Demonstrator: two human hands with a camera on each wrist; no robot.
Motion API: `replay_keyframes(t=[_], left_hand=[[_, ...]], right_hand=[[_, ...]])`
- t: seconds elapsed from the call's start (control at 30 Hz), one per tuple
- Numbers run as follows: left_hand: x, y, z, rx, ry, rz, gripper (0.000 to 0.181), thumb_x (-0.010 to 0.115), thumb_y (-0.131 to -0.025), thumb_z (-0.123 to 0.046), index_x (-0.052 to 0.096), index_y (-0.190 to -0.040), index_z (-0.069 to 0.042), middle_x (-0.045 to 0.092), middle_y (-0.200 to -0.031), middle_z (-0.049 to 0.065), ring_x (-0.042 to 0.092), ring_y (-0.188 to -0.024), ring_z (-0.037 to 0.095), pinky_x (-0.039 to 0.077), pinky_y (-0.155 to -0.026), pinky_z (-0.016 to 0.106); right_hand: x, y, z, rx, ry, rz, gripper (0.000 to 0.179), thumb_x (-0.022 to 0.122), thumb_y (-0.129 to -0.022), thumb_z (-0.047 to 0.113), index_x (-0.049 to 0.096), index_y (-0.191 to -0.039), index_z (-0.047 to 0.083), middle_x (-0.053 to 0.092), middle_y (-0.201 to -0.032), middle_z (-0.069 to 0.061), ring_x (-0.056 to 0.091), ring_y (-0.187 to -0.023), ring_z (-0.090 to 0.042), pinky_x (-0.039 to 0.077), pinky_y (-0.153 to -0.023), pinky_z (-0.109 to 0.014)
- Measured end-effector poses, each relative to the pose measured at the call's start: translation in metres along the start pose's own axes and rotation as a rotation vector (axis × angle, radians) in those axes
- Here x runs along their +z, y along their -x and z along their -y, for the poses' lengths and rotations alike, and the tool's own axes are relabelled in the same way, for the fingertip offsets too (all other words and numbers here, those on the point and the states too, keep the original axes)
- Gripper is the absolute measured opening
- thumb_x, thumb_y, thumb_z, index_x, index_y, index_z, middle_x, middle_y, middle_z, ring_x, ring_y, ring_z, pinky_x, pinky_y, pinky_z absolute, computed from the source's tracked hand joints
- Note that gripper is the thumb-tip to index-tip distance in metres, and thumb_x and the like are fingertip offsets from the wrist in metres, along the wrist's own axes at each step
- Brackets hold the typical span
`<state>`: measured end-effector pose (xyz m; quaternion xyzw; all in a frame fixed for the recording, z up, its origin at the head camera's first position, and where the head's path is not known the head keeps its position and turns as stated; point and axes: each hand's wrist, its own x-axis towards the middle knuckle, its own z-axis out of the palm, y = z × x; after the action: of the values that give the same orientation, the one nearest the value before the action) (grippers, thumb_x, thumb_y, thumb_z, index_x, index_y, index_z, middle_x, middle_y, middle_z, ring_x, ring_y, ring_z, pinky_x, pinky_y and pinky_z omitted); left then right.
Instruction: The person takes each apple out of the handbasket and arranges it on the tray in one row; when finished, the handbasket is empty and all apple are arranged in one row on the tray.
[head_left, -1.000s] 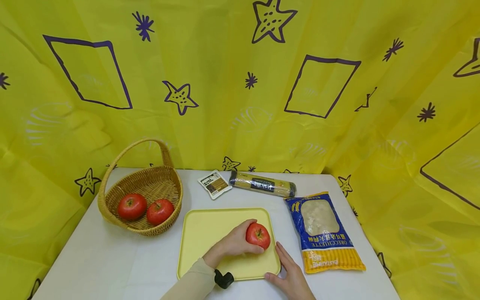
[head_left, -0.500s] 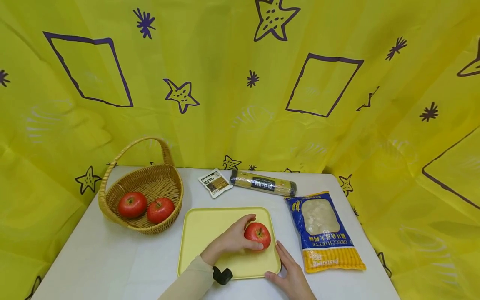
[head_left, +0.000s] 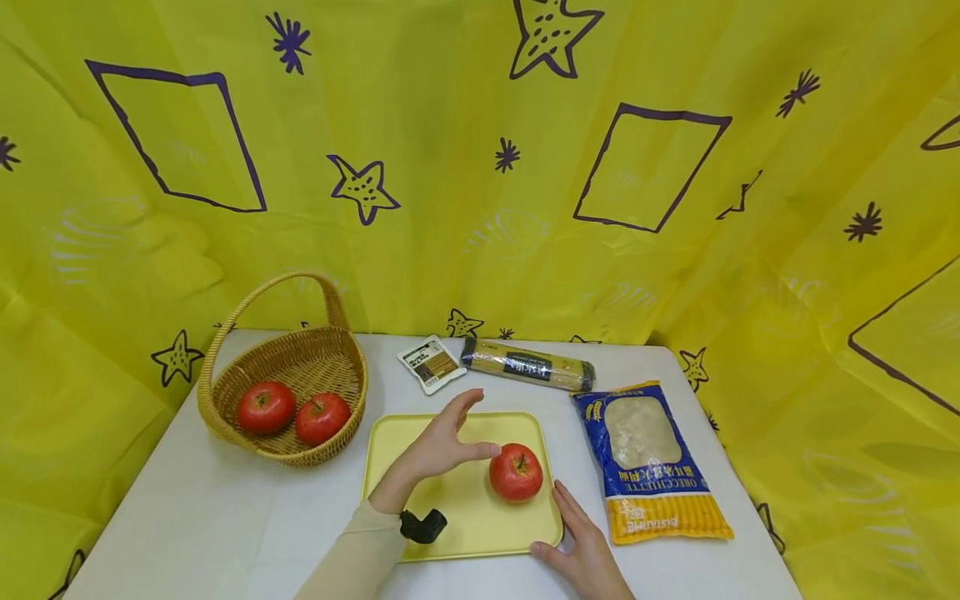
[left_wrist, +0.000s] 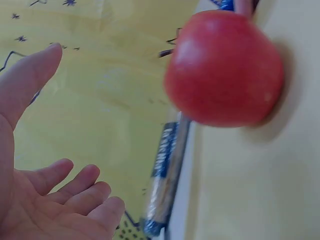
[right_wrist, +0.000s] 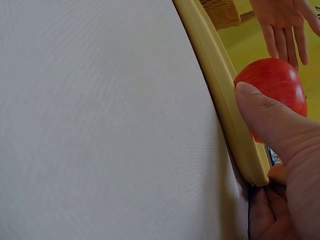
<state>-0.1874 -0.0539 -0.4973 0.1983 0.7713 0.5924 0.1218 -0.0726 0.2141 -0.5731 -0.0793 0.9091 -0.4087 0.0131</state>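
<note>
A red apple sits on the right part of a pale yellow tray. My left hand is spread just left of the apple, its thumb tip close to the fruit and its palm holding nothing. In the left wrist view the apple stands apart from the loose fingers. My right hand grips the tray's near right corner, thumb at the front edge and fingers along the right side. The right wrist view has that thumb overlapping the apple, with the other fingers low around the corner.
A wicker basket with two red apples stands at the left. Behind the tray lie a small white packet and a pack of spaghetti. A blue and yellow pasta bag lies at the right. Yellow curtains surround the white table.
My left hand has let go of the apple and drawn back to the left and upward, opening its fingers. The apple stays on the tray. My right hand keeps its place at the corner.
</note>
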Motion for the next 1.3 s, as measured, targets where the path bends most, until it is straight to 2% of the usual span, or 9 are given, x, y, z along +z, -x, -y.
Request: replay_keyframes(t=[0.2, 0.47, 0.67, 0.83, 0.97, 1.1, 1.3], left_hand=[[-0.027, 0.005, -0.009, 0.058, 0.051, -0.081, 0.089, 0.08, -0.084, -0.029, 0.026, -0.153, -0.01, 0.027, -0.156, 0.01, 0.022, -0.143, 0.025, 0.02, -0.114, 0.036], [-0.066, 0.024, -0.021, 0.107, 0.061, -0.191, 0.089, 0.077, -0.087, -0.022, 0.021, -0.153, -0.004, 0.022, -0.157, 0.012, 0.015, -0.145, 0.03, 0.016, -0.115, 0.041], [-0.104, 0.045, -0.018, 0.107, 0.076, -0.294, 0.085, 0.075, -0.088, -0.014, 0.021, -0.152, -0.003, 0.022, -0.157, 0.014, 0.013, -0.145, 0.028, 0.013, -0.115, 0.04], [-0.131, 0.06, -0.014, 0.097, 0.045, -0.375, 0.085, 0.073, -0.089, -0.011, 0.018, -0.153, -0.002, 0.021, -0.157, 0.015, 0.011, -0.145, 0.029, 0.013, -0.115, 0.043], [-0.145, 0.068, -0.013, 0.095, 0.06, -0.418, 0.084, 0.072, -0.09, -0.008, 0.017, -0.153, 0.0, 0.021, -0.157, 0.016, 0.011, -0.145, 0.032, 0.013, -0.114, 0.044], [-0.154, 0.075, -0.013, 0.083, 0.068, -0.443, 0.084, 0.071, -0.091, -0.008, 0.015, -0.153, 0.0, 0.019, -0.157, 0.018, 0.01, -0.145, 0.032, 0.014, -0.115, 0.04], [-0.17, 0.077, -0.009, 0.062, 0.047, -0.497, 0.086, 0.07, -0.092, -0.011, 0.011, -0.154, -0.002, 0.015, -0.158, 0.021, 0.008, -0.145, 0.033, 0.014, -0.115, 0.036]], right_hand=[[0.0, 0.0, -0.001, 0.008, -0.014, -0.002, 0.09, 0.082, -0.076, 0.041, 0.043, -0.145, -0.001, 0.035, -0.153, -0.01, 0.032, -0.138, -0.03, 0.026, -0.107, -0.045], [0.001, -0.001, -0.001, 0.005, -0.004, 0.003, 0.089, 0.081, -0.077, 0.042, 0.043, -0.145, -0.001, 0.035, -0.153, -0.01, 0.033, -0.138, -0.031, 0.027, -0.107, -0.045], [0.001, -0.001, 0.0, 0.01, -0.028, 0.011, 0.09, 0.082, -0.076, 0.041, 0.043, -0.145, -0.001, 0.035, -0.153, -0.01, 0.032, -0.138, -0.03, 0.025, -0.108, -0.044], [0.0, -0.001, -0.002, 0.024, -0.028, 0.011, 0.091, 0.081, -0.076, 0.043, 0.042, -0.146, 0.0, 0.034, -0.154, -0.01, 0.031, -0.139, -0.031, 0.026, -0.108, -0.046], [0.0, -0.001, -0.002, 0.027, -0.02, 0.011, 0.091, 0.081, -0.076, 0.043, 0.042, -0.146, 0.0, 0.034, -0.154, -0.009, 0.031, -0.138, -0.03, 0.026, -0.107, -0.045], [0.0, -0.001, -0.001, 0.041, -0.034, 0.021, 0.091, 0.081, -0.076, 0.042, 0.041, -0.146, 0.0, 0.034, -0.154, -0.01, 0.03, -0.139, -0.031, 0.025, -0.108, -0.045], [-0.001, -0.001, 0.0, 0.033, -0.036, 0.019, 0.092, 0.081, -0.076, 0.043, 0.041, -0.146, 0.0, 0.033, -0.154, -0.009, 0.03, -0.139, -0.031, 0.025, -0.108, -0.046]])
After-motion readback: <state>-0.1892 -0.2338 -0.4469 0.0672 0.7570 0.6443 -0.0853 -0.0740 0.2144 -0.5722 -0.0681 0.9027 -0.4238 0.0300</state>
